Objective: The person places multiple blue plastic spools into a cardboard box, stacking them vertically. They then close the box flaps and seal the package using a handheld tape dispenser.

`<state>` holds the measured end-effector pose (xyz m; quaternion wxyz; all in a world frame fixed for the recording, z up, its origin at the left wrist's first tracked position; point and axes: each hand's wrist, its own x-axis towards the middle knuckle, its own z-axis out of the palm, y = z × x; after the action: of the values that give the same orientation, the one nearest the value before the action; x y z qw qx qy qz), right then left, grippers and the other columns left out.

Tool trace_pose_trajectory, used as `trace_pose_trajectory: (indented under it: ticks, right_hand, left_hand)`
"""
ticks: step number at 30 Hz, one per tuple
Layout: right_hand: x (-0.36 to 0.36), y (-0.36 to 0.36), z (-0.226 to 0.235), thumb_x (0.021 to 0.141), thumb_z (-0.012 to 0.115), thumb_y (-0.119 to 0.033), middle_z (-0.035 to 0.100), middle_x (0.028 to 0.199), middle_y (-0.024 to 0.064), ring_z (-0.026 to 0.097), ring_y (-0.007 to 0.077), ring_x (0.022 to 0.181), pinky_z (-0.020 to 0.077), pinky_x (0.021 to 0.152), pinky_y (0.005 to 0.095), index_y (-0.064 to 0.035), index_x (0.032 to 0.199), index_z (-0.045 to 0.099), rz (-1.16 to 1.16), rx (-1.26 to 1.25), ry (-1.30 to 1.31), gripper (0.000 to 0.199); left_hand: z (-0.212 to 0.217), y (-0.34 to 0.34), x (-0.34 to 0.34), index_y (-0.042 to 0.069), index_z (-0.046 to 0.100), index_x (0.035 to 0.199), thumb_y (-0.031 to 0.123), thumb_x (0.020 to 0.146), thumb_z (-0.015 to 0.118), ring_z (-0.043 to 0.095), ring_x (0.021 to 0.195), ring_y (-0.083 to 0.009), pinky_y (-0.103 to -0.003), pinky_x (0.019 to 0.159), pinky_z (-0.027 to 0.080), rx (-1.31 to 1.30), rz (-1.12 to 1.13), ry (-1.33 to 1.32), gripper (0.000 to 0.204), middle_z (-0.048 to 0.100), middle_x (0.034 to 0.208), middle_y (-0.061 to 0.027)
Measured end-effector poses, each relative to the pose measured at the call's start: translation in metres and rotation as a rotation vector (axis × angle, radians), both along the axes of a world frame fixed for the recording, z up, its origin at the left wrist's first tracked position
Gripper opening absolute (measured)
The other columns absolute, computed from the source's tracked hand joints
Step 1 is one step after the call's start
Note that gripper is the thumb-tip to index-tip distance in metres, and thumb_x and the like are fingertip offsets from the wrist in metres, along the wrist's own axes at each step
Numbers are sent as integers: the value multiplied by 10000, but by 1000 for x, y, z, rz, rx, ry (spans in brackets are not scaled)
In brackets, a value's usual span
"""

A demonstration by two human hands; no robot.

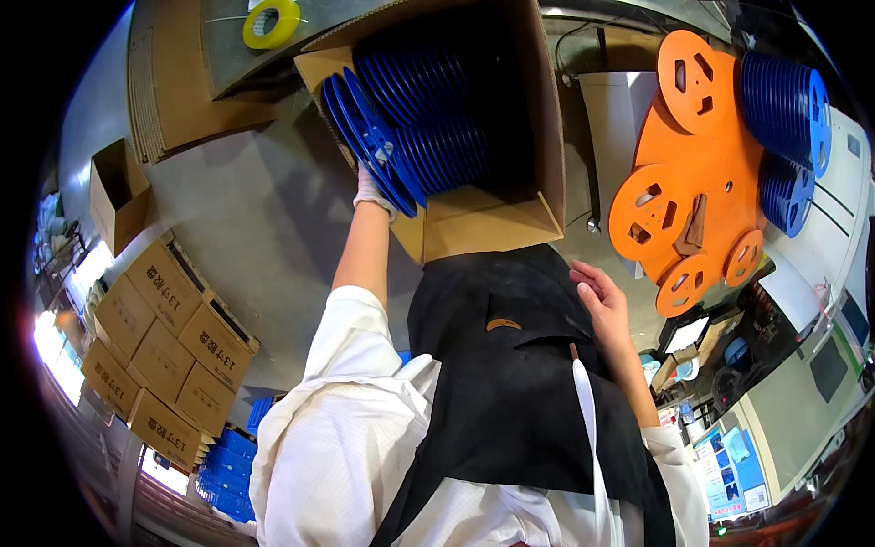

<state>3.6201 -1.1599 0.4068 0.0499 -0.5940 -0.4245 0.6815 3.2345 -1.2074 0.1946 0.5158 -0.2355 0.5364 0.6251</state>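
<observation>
An open cardboard box [556,109] stands in front of me, holding two rows of blue plastic reels [447,155]. My left hand [372,191], in a pale glove, reaches to the box's left side. It grips a few tilted blue reels [365,128] that lean out over that edge; its fingers are mostly hidden behind them. One flap [492,223] of the box is folded toward my black apron [510,401]. Bare and holding nothing, my right hand [602,296] hovers beside the apron with its fingers extended.
At the right, an orange rotary table [729,155] carries orange discs and stacks of blue reels [784,109]. Yellow tape [271,23] lies at the upper left, near flattened cardboard [173,82]. Stacked closed cartons [164,346] and a small open carton [118,196] stand left.
</observation>
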Motion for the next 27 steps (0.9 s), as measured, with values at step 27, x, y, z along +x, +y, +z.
trace_pose_trajectory:
  ticks: [27]
  right_hand:
    - [12,14,-27,922,571,-108,615,1134,113,574,166,1084,449,911,270,-1,1256,534,60,-61,-51,353]
  left_hand:
    - [3,-56,38,18,151,1476,524,965,340,166,1419,-293,-386,1159,108,10,-27,164,744,142,1537,-190]
